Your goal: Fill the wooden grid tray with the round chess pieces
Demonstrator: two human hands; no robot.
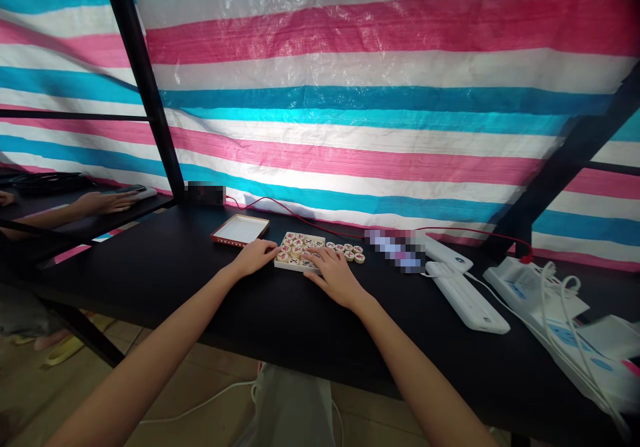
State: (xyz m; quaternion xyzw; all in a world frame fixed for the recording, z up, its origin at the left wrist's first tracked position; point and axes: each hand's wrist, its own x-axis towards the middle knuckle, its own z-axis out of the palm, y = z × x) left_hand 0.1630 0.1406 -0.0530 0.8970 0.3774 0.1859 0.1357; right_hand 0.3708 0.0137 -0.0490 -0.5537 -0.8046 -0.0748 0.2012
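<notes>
Resting near the table's (150, 280) far edge, the right hand (334, 275) lies flat, fingers spread over the round game pieces (296, 248) in their box (285, 264). The left hand (256, 256) curls loosely against the box's left side. Both arms reach straight forward.

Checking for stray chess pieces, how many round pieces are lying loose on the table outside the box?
6, in a cluster on the black table just right of the box, beyond the right hand. That hand may hide more.
</notes>
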